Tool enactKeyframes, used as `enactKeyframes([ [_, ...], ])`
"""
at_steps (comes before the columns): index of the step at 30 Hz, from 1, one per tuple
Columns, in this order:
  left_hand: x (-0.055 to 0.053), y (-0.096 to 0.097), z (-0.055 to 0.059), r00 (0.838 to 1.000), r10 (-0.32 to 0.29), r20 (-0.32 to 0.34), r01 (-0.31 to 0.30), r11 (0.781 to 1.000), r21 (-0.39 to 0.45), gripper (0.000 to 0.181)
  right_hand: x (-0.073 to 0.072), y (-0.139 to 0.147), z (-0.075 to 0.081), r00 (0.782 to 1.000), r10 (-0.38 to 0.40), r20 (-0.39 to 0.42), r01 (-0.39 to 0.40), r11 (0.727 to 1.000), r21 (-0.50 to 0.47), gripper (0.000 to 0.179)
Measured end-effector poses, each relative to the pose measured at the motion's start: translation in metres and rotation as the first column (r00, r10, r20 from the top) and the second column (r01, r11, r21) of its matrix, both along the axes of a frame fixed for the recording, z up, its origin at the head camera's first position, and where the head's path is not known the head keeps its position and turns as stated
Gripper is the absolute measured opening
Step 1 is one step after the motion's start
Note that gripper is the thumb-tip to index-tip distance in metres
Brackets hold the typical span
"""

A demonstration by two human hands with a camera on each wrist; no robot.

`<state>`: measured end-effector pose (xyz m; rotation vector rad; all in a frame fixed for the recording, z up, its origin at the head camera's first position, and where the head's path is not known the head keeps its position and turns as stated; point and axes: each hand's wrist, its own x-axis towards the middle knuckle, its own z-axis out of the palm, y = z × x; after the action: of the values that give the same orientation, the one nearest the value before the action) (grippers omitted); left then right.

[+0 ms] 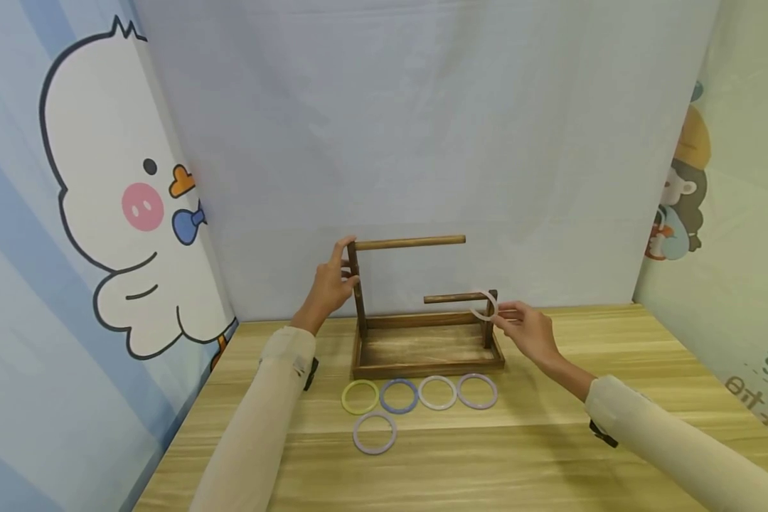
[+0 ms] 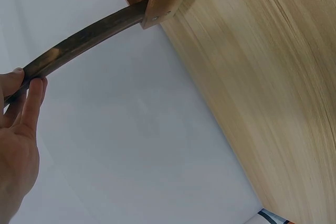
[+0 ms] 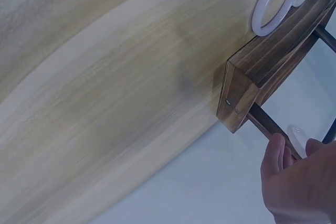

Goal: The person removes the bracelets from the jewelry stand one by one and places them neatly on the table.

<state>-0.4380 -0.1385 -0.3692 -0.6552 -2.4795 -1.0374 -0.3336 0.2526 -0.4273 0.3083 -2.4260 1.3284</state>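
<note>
A dark wooden stand point(image 1: 429, 370) has a tray base, a tall left post carrying a long upper bar point(image 1: 409, 243), and a short right post carrying a lower bar point(image 1: 448, 299). My left hand point(image 1: 330, 286) grips the tall post point(image 2: 84, 38) near its top, thumb on one side and fingers on the other. With the fingertips of my right hand point(image 1: 531, 334) I pinch a pale ring point(image 1: 496, 306). This ring appears to sit around the lower bar, close to the short post. In the right wrist view the hand partly hides it.
In front of the tray a yellow ring point(image 1: 360, 413), a blue ring point(image 1: 399, 411), a white ring point(image 1: 437, 408) and a lilac ring point(image 1: 476, 407) lie in a row. Nearer lies another pale lilac ring point(image 1: 374, 451). A pale cloth point(image 1: 422, 128) hangs behind the wooden table point(image 1: 486, 462).
</note>
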Motion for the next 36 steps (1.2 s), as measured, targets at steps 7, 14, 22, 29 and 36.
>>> enactKeyframes([
  [7, 0.0, 0.0, 0.0, 1.0, 0.007, 0.004, -0.007, 1.0, -0.003, 0.083, -0.002, -0.004, 0.0, 0.999, 0.025, 0.035, -0.021, 0.996, -0.087, 0.03],
  [14, -0.001, -0.002, -0.001, 1.0, 0.014, 0.017, -0.014, 1.0, -0.004, 0.084, -0.004, -0.014, 0.0, 0.999, 0.036, 0.029, -0.034, 0.996, -0.078, 0.027],
  [22, 0.0, -0.001, -0.002, 1.0, 0.002, 0.003, -0.002, 1.0, -0.008, 0.084, -0.004, -0.019, 0.001, 0.997, 0.065, 0.029, -0.062, 0.994, -0.093, 0.027],
  [29, 0.001, -0.001, 0.0, 1.0, 0.002, 0.007, -0.002, 1.0, -0.011, 0.085, -0.004, -0.021, 0.001, 0.996, 0.082, 0.043, -0.077, 0.992, -0.099, 0.033],
  [36, 0.001, -0.001, 0.0, 1.0, 0.002, 0.022, -0.002, 1.0, -0.002, 0.085, -0.004, -0.033, 0.003, 0.992, 0.119, 0.053, -0.112, 0.987, -0.117, 0.037],
])
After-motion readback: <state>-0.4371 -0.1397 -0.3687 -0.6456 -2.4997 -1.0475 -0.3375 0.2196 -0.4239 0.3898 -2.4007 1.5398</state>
